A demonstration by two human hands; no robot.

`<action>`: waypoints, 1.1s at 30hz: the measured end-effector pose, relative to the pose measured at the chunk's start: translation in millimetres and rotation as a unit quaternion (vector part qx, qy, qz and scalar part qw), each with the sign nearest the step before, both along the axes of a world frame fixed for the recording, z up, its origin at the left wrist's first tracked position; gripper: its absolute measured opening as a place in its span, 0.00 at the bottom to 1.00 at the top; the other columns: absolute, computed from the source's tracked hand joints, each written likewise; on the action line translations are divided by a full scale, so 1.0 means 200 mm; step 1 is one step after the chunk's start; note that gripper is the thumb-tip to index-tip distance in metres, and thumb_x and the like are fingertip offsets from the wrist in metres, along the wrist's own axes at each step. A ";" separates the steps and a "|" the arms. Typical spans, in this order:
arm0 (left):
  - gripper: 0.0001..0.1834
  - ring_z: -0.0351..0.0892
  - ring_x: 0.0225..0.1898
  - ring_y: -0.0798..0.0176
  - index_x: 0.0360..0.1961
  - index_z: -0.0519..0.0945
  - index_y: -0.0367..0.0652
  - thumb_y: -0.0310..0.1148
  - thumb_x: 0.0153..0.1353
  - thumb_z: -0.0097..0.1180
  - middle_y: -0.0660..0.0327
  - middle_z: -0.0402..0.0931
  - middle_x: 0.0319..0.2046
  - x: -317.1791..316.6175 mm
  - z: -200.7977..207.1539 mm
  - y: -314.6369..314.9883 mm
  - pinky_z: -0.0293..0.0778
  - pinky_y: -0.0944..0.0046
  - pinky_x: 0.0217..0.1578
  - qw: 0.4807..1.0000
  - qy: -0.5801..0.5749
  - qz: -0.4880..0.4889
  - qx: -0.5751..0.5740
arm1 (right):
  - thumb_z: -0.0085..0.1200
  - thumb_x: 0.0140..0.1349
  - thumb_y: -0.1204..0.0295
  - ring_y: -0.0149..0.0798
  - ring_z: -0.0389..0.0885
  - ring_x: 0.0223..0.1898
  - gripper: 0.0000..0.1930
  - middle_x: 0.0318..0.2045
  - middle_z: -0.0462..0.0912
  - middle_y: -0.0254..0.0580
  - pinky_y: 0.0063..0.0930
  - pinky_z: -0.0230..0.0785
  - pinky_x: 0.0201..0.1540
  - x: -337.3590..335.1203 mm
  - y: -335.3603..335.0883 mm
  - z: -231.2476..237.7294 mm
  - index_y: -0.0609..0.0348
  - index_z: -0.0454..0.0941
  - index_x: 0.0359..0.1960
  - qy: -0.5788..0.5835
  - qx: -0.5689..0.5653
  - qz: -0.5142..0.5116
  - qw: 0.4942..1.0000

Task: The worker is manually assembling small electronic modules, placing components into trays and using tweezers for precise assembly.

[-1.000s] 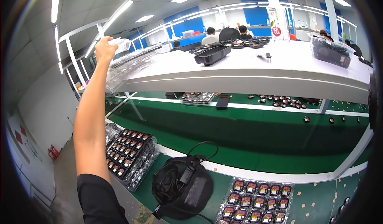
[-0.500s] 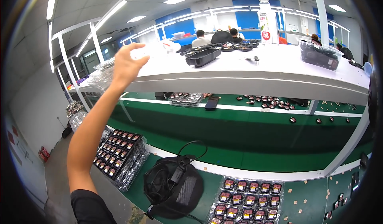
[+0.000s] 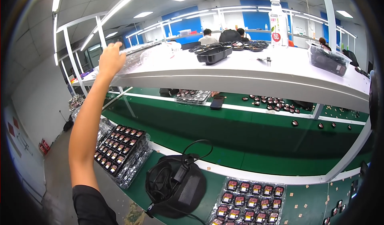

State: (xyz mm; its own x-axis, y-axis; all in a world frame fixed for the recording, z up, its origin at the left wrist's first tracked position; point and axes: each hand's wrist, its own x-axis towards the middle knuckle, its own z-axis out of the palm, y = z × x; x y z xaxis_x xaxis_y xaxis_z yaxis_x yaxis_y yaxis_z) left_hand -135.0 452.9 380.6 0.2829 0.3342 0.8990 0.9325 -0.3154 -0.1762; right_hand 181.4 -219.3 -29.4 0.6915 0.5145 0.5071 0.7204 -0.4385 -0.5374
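My left hand (image 3: 112, 59) reaches up over the left end of the white shelf (image 3: 224, 77). Its fingers are closed at the edge of some clear plastic trays (image 3: 131, 61), which stick out to its right; the fingertips are partly hidden. Beside the trays lies a crumpled, see-through white plastic bag (image 3: 160, 53). Farther right on the shelf sits a black oblong tray (image 3: 214, 55), with several small dark packs (image 3: 240, 45) behind it. My right hand is out of the picture.
A bottle (image 3: 279, 25), a fork (image 3: 267, 60) and a clear tub (image 3: 329, 59) stand or lie on the shelf. Below are a black bag (image 3: 176, 189), stacked trays of small packs (image 3: 118, 147), another filled tray (image 3: 248, 201) and a phone (image 3: 217, 102). People sit beyond.
My left hand has moved left from beside the white plastic bag to the clear trays. Its spread fingers have closed, and the trays now reach farther up and right. The view has shifted slightly.
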 end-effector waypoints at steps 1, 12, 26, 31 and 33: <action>0.23 0.78 0.53 0.43 0.56 0.80 0.44 0.43 0.62 0.61 0.44 0.80 0.50 0.01 -0.01 0.01 0.73 0.49 0.55 1.000 0.002 0.000 0.001 | 0.52 0.68 0.79 0.57 0.78 0.34 0.07 0.33 0.81 0.55 0.44 0.72 0.40 0.00 0.00 -0.01 0.67 0.82 0.43 0.002 0.001 0.000 1.000; 0.10 0.83 0.44 0.50 0.41 0.88 0.44 0.36 0.63 0.61 0.60 0.84 0.40 -0.10 -0.01 -0.06 0.76 0.52 0.46 0.994 -0.020 -0.043 0.094 | 0.54 0.68 0.77 0.58 0.77 0.34 0.07 0.33 0.80 0.55 0.45 0.72 0.39 0.00 -0.01 -0.02 0.66 0.81 0.43 -0.005 0.011 -0.009 1.000; 0.08 0.79 0.40 0.57 0.42 0.90 0.49 0.34 0.62 0.65 0.64 0.83 0.38 -0.27 0.25 -0.19 0.72 0.57 0.46 0.901 -0.159 -0.156 0.372 | 0.53 0.68 0.77 0.60 0.78 0.35 0.07 0.34 0.81 0.56 0.46 0.71 0.40 -0.01 -0.01 -0.02 0.66 0.81 0.43 -0.022 0.021 0.003 1.000; 0.08 0.70 0.37 0.61 0.41 0.91 0.57 0.32 0.60 0.69 0.64 0.71 0.33 -0.23 0.36 -0.37 0.70 0.62 0.43 0.863 -0.233 -0.173 0.414 | 0.53 0.68 0.77 0.59 0.78 0.35 0.07 0.33 0.81 0.55 0.46 0.71 0.40 -0.01 -0.03 -0.03 0.65 0.82 0.43 -0.029 0.024 -0.004 0.999; 0.08 0.68 0.39 0.64 0.43 0.91 0.56 0.34 0.63 0.67 0.66 0.69 0.32 -0.22 0.43 -0.48 0.69 0.64 0.45 0.848 -0.240 -0.131 0.454 | 0.53 0.68 0.77 0.59 0.78 0.34 0.07 0.33 0.81 0.54 0.46 0.71 0.39 0.00 -0.03 -0.05 0.65 0.82 0.43 -0.030 0.015 0.001 0.999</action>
